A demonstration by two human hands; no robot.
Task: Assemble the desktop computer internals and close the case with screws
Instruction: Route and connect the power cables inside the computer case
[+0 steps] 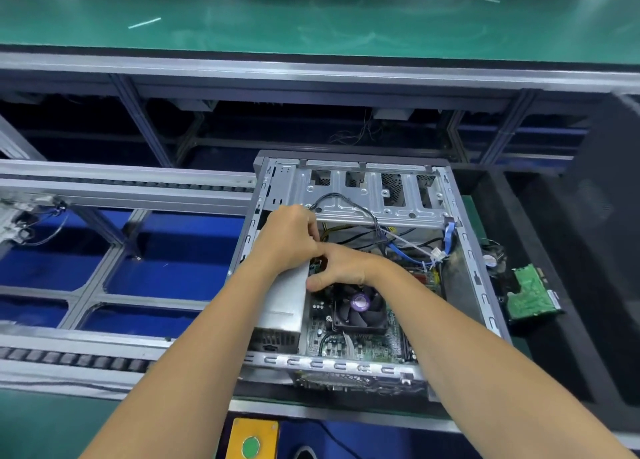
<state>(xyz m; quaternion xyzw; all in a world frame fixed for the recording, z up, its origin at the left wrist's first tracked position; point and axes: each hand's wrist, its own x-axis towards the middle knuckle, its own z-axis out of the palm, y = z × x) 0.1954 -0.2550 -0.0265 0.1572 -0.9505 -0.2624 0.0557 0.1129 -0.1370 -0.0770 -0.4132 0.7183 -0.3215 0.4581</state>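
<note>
While the open case (360, 268) lies on its side on the conveyor line, both hands work inside it, close together over the far end of the power supply (284, 306). That silver box sits along the case's left wall, and the motherboard (349, 341) fills the floor to its right, with the black CPU fan (360, 308) just near of the hands. The left hand (287, 240) hovers above the supply's far end, fingers curled down toward the cables (346, 232); whether they pinch anything I cannot tell, since the knuckles hide the tips. The right hand (341, 266) lies just beside and slightly nearer, touching the left at the thumb, its fingers (318, 282) bent and pressing down at the supply's top edge beside the fan; what it has hold of, if anything, is hidden. Black, yellow and blue cables run from under the hands to the drive cage (374, 192) at the far wall. Outside the case, to its right, a green circuit board (528, 297) lies on a dark surface. A green table (311, 19) spans the far side, and a yellow box with a green button (251, 439) sits at the near edge.
</note>
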